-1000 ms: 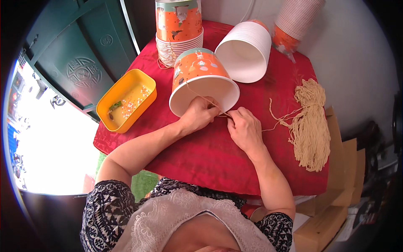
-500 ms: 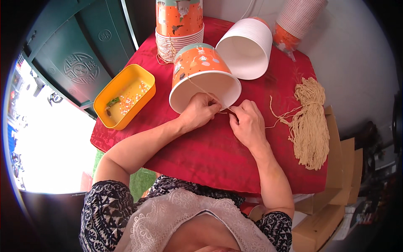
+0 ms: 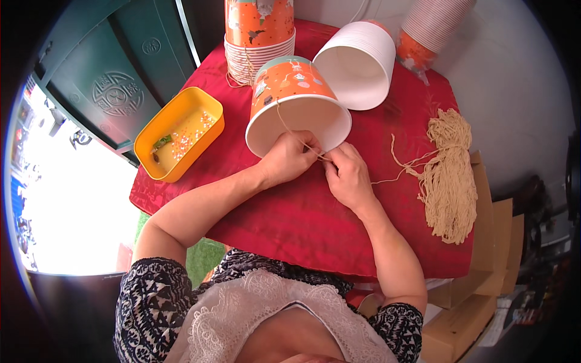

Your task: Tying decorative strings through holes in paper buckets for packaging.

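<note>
An orange paper bucket (image 3: pixel 296 81) with a white rim lies on its side, its mouth toward me. A tan string (image 3: pixel 281 115) comes from its printed side over the rim and down to my fingers. My left hand (image 3: pixel 293 157) pinches this string just in front of the rim. Close beside it, my right hand (image 3: pixel 348 174) is also closed on the string, the fingertips of both hands almost touching. More string trails from my right hand toward a tan string hank (image 3: pixel 449 181) on the right. Whether a knot sits between the fingertips is hidden.
A yellow plastic tub (image 3: pixel 179 134) with small beads and a green packet stands at the left. Behind are a bucket stack (image 3: pixel 260 36), white nested buckets (image 3: pixel 357 63) on their side and another wrapped stack (image 3: pixel 433 30). The red tablecloth (image 3: pixel 315 224) covers the table; cardboard boxes (image 3: pixel 466 314) stand lower right.
My right hand has moved slightly left and in closer to my left hand. The string between bucket and fingers has shifted a little. Both hands still grip it.
</note>
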